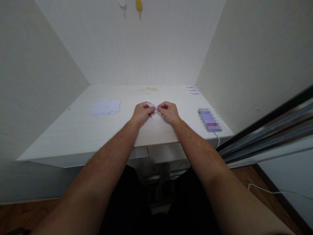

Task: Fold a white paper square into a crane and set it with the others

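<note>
Between my two hands, just above the white desk point(132, 129), is a small piece of folded white paper point(152, 105). My left hand point(142, 113) pinches its left part between thumb and fingers. At the paper's right end, my right hand point(169, 112) grips it with thumb and forefinger. The fingers cover much of the paper, so its full shape is hidden. A loose stack of white paper sheets point(106, 107) lies to the left of my left hand. Several folded white paper pieces with pointed tips point(193, 89) sit at the back right corner.
A blurred-out phone-like device point(209, 120) lies on the right of the desk, with a white cable point(217, 140) running over the front edge. Walls enclose the desk at the back and sides. Yellow-brown marks point(151, 88) show near the back wall, where a yellow hook point(139, 5) hangs.
</note>
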Motion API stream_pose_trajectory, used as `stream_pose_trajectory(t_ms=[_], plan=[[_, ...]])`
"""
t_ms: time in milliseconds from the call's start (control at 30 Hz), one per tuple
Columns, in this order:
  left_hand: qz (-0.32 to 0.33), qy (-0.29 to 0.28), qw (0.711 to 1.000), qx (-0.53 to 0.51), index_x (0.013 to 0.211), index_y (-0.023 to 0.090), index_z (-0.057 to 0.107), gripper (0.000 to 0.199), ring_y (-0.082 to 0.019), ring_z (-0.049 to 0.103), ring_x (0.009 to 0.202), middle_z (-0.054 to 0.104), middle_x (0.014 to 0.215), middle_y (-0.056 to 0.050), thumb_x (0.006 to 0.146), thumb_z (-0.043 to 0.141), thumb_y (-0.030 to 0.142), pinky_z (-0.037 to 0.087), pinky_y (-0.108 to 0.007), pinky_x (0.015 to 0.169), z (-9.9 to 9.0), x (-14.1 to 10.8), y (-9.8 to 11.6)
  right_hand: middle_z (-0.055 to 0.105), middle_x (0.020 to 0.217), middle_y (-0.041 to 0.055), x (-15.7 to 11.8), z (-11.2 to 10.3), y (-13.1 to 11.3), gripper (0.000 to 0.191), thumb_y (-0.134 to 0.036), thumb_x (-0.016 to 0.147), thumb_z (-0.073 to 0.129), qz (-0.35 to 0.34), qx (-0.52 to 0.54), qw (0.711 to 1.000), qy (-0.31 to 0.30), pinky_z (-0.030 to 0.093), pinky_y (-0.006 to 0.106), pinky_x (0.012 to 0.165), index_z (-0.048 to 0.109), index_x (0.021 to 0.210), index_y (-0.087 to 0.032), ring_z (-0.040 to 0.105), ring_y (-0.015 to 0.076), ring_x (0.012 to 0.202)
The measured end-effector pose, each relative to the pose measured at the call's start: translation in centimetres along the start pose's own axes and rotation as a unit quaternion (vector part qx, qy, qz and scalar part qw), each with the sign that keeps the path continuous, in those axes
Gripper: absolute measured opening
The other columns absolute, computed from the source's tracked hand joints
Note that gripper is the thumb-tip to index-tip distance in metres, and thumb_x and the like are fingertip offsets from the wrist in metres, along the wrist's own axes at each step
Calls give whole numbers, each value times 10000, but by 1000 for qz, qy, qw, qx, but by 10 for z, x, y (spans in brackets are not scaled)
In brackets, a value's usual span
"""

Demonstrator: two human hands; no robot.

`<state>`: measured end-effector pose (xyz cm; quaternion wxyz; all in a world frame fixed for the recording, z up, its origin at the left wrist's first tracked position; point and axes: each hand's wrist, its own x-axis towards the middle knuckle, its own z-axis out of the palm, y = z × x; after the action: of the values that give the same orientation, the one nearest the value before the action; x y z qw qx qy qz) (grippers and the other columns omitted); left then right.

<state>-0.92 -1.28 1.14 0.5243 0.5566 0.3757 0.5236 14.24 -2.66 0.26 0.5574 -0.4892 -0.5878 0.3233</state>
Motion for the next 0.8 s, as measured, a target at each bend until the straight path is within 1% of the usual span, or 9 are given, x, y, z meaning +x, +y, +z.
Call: stream_pose_trajectory(t_ms=[233,500,800], plan=[[6,-3,1000,7,695,128,655,127,-90,529,494,622,572,-19,623,741,189,374,-230,488,-1,1,-2,644,641,-10,1,0,4,134,-300,690,693,-7,-1,1000,1,450,251,567,652,714,-175,529,100,556],[-2,-2,1000,10,713,122,653,171,-89,533,505,631,590,-23,613,771,193,380,-232,499,1,-2,1,638,634,-16,1,-1,2,116,-277,680,697,-6,-6,1000,6,451,256,581,646,699,-175,534,103,562],[24,-15,1000,10,714,135,657,133,-80,506,474,623,574,-9,645,758,185,369,-236,476,-2,2,-8,641,636,-15,-2,-1,-3,120,-283,673,692,-13,-9,1000,9,444,257,594,637,678,-177,536,105,576]])
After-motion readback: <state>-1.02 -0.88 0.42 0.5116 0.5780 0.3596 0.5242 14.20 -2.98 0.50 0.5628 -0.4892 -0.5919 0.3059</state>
